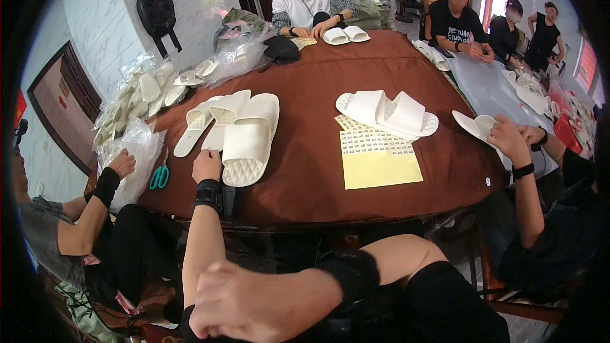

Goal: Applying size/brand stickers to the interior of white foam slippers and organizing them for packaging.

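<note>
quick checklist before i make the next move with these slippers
1. Left hand gripping a slipper: cannot tell, its fingertips are unclear beside the left-side slippers.
2. Right hand away from the slippers: ok, it appears in front of the left forearm.
3. Left-side slippers laid apart: not ok, they overlap.
4. Yellow sticker sheet uncovered: not ok, the right-side slippers cover some of its upper part.
5. Teal scissors clear of the slippers: ok, they lie farther left.

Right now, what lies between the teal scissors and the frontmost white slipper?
The person's left hand lies between the scissors and that slipper, as the head view shows.
</note>
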A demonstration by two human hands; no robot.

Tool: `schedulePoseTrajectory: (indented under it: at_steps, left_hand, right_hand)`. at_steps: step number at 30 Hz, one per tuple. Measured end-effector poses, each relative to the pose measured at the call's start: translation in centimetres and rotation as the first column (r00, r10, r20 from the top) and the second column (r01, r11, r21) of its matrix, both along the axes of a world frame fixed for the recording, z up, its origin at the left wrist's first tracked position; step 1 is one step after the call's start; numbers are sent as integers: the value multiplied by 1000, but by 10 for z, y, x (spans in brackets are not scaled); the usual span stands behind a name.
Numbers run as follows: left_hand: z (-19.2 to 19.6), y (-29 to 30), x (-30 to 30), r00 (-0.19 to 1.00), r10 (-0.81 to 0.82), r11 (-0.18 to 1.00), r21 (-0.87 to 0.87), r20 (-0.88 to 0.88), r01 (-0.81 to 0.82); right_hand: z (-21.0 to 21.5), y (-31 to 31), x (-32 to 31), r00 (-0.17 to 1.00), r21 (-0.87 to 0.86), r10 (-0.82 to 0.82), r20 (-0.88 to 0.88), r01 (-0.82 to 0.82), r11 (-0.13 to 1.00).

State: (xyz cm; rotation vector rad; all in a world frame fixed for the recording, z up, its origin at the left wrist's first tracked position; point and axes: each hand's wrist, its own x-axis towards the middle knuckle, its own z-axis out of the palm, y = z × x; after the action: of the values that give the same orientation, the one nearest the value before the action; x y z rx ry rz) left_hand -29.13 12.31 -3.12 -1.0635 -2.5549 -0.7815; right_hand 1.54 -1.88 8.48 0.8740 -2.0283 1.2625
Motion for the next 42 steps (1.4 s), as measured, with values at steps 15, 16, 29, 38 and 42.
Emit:
schedulePoseTrajectory:
  at_steps: [15, 16, 29, 38, 42]
  left_hand:
    - [-1, -1, -5, 999, -31, 999, 9, -45, 31]
    - [-1, -1, -5, 999, -34, 999, 5, -36, 34]
    - [8, -5, -29, 889, -302, 953, 95, 344, 286]
    - [38, -36, 38, 579, -595, 775, 206, 558, 598]
    - [44, -25, 51, 618, -491, 849, 180, 614, 496]
  right_hand:
    - [67, 13, 72, 364, -448, -603, -710, 427, 785]
    - [64, 12, 76, 366, -455, -610, -703, 428, 781]
    - [49, 33, 161, 395, -44, -771, -500, 877, 478]
    - [34, 65, 177, 251, 43, -910, -331, 967, 251]
    - [33, 67, 182, 297, -96, -923, -246, 940, 328]
